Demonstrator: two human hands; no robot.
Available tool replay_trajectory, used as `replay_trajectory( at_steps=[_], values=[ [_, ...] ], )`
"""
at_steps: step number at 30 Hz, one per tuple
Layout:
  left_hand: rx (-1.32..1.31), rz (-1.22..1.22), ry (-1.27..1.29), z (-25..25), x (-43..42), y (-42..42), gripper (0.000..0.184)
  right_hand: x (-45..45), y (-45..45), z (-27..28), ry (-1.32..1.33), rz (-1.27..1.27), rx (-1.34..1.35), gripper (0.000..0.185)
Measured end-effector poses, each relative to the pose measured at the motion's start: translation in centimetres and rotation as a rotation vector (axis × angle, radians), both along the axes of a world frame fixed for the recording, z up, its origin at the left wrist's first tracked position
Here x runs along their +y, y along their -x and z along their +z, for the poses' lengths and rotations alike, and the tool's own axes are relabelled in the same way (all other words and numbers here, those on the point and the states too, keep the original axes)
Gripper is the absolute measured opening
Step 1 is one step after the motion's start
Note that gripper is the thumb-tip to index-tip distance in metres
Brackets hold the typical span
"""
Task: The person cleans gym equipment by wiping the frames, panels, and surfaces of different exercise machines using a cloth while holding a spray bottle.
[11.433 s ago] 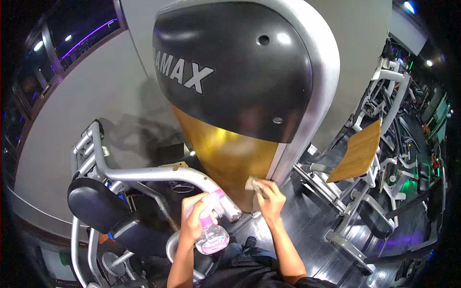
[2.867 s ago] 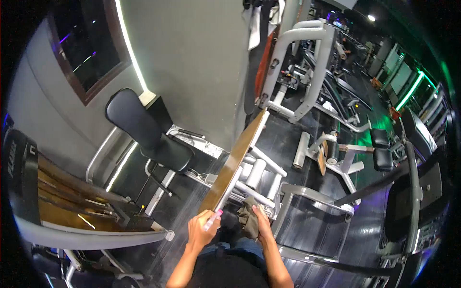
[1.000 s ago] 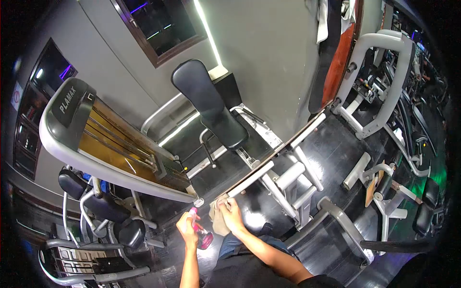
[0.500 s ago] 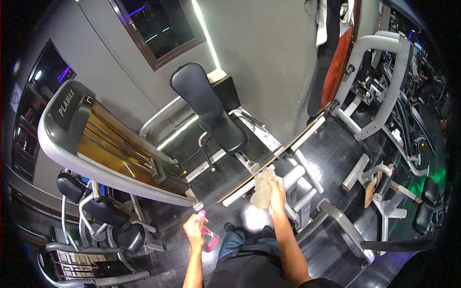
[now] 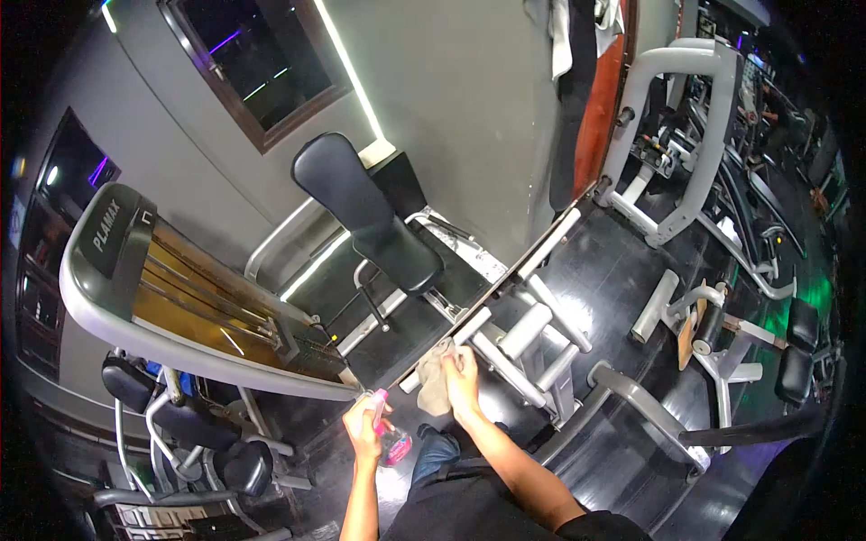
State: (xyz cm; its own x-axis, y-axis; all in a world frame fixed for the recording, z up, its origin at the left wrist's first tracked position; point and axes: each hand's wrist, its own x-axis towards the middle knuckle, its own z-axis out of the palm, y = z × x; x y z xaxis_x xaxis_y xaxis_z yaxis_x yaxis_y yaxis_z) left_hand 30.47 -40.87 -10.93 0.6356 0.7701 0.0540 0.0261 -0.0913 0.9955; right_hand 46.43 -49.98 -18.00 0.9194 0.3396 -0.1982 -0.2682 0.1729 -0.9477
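Note:
A pink-topped spray bottle [image 5: 395, 446] with a clear body and pink label is in the grip of my left hand [image 5: 363, 427], fingers wrapped near its neck. My right hand [image 5: 463, 383] is closed on a beige cloth [image 5: 436, 386], which hangs from the fingers to the left of the hand. Bottle and cloth are close together in front of my body, apart from each other. Just beyond the cloth lies the metal frame [image 5: 505, 368] of a gym machine. Whether the cloth touches this frame I cannot tell.
Ahead stands a machine seat with a black padded backrest [image 5: 343, 180]. A weight-stack tower [image 5: 108, 243] marked PLAMAX rises at the left. More gym machines are at the lower left and right, including a grey tubular frame [image 5: 713, 135]. The floor [image 5: 622, 270] is dark and shiny.
My right hand has moved left with the cloth, closer to the spray bottle. My left hand keeps its hold on the bottle. The view has shifted a little.

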Motion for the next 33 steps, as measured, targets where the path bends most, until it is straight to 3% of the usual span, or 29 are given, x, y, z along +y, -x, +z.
replay_trajectory(
  at_steps=[1, 6, 11, 13, 16, 18, 22, 24, 26, 28, 33],
  values=[
    [0.031, -0.052, -0.036, 0.3, 0.0, -0.4, 0.041, -0.4, -1.0, 1.9, -0.004, -0.093, 0.027, 0.015],
    [0.074, -0.189, -0.207, 1.0, -0.8, -1.9, 0.042, -0.9, -7.7, 0.3, -0.119, -0.226, -0.079, 0.013],
    [0.094, -0.179, -0.073, 1.2, -2.0, -2.5, 0.043, -2.5, -14.0, 2.0, -0.094, -0.264, -0.06, 0.015],
    [0.102, -0.175, -0.046, 1.3, -2.0, -2.9, 0.043, -2.9, -15.0, 4.0, -0.014, -0.435, -0.087, 0.017],
    [0.196, -0.253, -0.152, 1.6, -2.2, -3.5, 0.052, -2.4, -15.7, 1.7, -0.008, -0.405, -0.112, 0.026],
    [0.253, -0.231, -0.232, 2.8, -2.7, -4.5, 0.053, -2.1, -14.0, 0.8, 0.039, -0.426, -0.173, 0.022],
    [0.261, -0.277, -0.415, 3.6, -2.4, -6.9, 0.053, -2.5, -10.1, 1.1, 0.198, -0.21, -0.202, 0.02],
    [0.194, -0.308, -0.472, 3.4, -2.2, -8.3, 0.037, -1.7, -10.1, -1.7, 0.117, -0.206, -0.253, 0.023],
    [0.19, -0.346, -0.493, 3.9, -2.2, -9.9, 0.037, -1.9, -11.2, -1.9, 0.072, -0.181, -0.208, 0.023],
    [0.195, -0.385, -0.512, 3.8, -2.2, -11.1, 0.037, -2.9, -13.1, 0.5, 0.082, -0.205, -0.201, 0.013],
    [0.231, -0.512, -0.581, 4.0, -1.5, -13.7, 0.036, -3.7, -18.0, 0.5, 0.242, -0.393, -0.291, 0.02]
  ],
)
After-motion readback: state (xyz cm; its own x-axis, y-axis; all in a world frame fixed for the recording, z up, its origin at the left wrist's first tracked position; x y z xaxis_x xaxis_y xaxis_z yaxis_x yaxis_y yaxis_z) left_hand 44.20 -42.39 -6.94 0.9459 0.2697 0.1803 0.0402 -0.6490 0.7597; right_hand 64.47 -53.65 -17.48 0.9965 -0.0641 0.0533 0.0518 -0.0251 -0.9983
